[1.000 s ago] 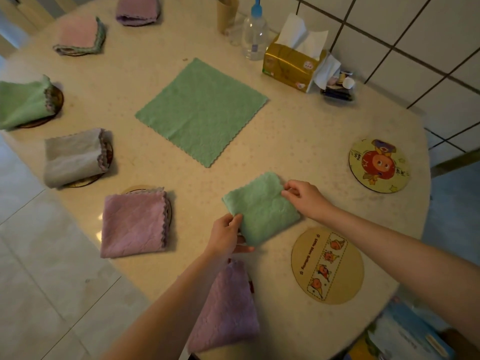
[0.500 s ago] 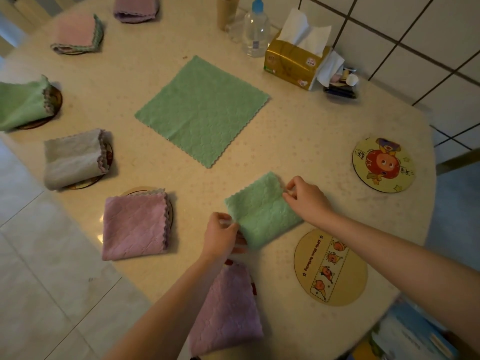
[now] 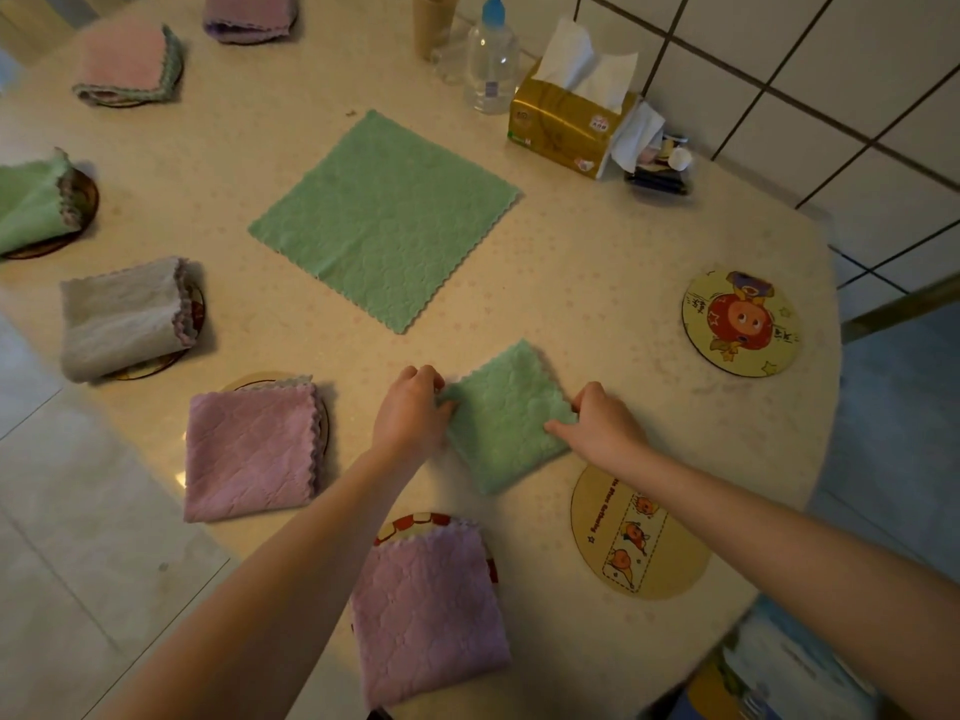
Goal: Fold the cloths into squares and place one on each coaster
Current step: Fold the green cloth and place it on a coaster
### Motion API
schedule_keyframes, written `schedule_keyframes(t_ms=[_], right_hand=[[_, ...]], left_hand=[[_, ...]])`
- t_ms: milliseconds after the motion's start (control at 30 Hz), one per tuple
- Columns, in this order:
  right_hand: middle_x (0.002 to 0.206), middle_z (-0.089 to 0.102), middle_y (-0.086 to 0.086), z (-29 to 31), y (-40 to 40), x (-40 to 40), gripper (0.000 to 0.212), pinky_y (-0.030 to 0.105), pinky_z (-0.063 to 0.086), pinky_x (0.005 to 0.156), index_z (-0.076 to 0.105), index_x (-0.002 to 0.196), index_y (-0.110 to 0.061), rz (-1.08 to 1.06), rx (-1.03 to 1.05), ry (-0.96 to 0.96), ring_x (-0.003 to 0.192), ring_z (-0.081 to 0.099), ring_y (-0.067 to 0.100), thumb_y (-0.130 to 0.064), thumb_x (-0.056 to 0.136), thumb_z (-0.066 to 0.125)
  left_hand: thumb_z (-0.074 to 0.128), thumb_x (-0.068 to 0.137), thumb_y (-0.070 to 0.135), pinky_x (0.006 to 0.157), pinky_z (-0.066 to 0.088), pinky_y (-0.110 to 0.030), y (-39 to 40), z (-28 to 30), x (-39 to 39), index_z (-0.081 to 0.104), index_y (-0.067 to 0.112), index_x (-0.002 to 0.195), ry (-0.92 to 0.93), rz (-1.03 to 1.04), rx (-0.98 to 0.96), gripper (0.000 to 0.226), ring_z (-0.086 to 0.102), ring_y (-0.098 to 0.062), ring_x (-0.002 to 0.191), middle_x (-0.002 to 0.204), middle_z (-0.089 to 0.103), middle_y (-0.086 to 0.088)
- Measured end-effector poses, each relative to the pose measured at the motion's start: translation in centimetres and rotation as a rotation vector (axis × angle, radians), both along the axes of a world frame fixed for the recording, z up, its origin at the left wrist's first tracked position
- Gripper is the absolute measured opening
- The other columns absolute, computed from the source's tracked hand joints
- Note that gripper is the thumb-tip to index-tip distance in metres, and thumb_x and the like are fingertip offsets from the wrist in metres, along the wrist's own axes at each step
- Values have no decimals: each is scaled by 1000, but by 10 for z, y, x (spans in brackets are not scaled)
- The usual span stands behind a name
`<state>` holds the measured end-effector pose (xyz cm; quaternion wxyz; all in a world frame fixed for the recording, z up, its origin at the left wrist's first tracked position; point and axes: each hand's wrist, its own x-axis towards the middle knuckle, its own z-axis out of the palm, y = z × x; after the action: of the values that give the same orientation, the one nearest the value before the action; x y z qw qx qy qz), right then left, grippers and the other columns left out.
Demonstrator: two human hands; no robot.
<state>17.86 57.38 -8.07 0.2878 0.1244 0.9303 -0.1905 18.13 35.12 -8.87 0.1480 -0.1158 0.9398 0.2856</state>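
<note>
both hands are on the small folded green cloth [image 3: 506, 418], which lies flat on the counter [image 3: 597, 283] near its front edge, turned like a diamond. the left hand [image 3: 410, 410] has its fingers curled closed on the cloth's left corner, pinching it. the right hand [image 3: 602, 423] grips the right corner, fingers bent over the edge and thumb laid on top of the fabric. the cloth is on bare counter, not on a coaster: its lower corner ends just above the oval coaster with fruit drawings [image 3: 636, 535], which is uncovered. a second uncovered coaster, round with a red cartoon face [image 3: 740, 324], sits well apart near the right edge.

an unfolded green cloth [image 3: 387, 220] lies spread flat in the middle of the counter. folded cloths already rest on coasters along the left and front: a purple one [image 3: 428, 610] between the forearms on a red-rimmed coaster, another purple one [image 3: 249, 454] to its left, a grey one [image 3: 124, 317], a green one [image 3: 31, 200], a pink one with a green edge [image 3: 127, 62] and a purple one at the far edge [image 3: 249, 15]. at the back by the tiled wall [image 3: 831, 85] stand a clear bottle with a blue top [image 3: 491, 65] and a gold tissue pack [image 3: 566, 122].
</note>
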Motion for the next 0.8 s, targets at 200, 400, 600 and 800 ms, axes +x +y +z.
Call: schedule_keyframes(t_ms=[200,400,600,800], right_hand=[[96,67,4,1,0,-8,37,32,53,72,63,100,-9,-100,-159,-138,85,63,21,-38,78,71],[92,63,2,29,15,-7,27,32,53,71,58,102,-11,-274,-426,-115,83,62,17,-21,80,70],[102,61,9,56,64,10,30,37,57,74,53,109,-8,-478,-591,-18,89,64,25,-11,83,68],[103,61,8,49,114,51,25,39,55,76,56,105,-13,-568,-583,22,95,61,24,-13,83,68]], left_hand=[[61,84,13,71,39,-30,6,5,-10,59,10,105,-139,86,52,21,50,-24,89,106,59,-10],[66,81,9,75,57,-40,8,26,-2,61,12,82,-209,392,470,6,58,-22,78,84,61,-7],[68,80,-2,82,57,-44,49,40,38,58,7,77,-235,462,825,14,63,-25,79,84,60,-13],[67,82,-3,67,59,-31,104,35,91,55,6,79,-295,446,868,16,62,-20,71,77,58,-9]])
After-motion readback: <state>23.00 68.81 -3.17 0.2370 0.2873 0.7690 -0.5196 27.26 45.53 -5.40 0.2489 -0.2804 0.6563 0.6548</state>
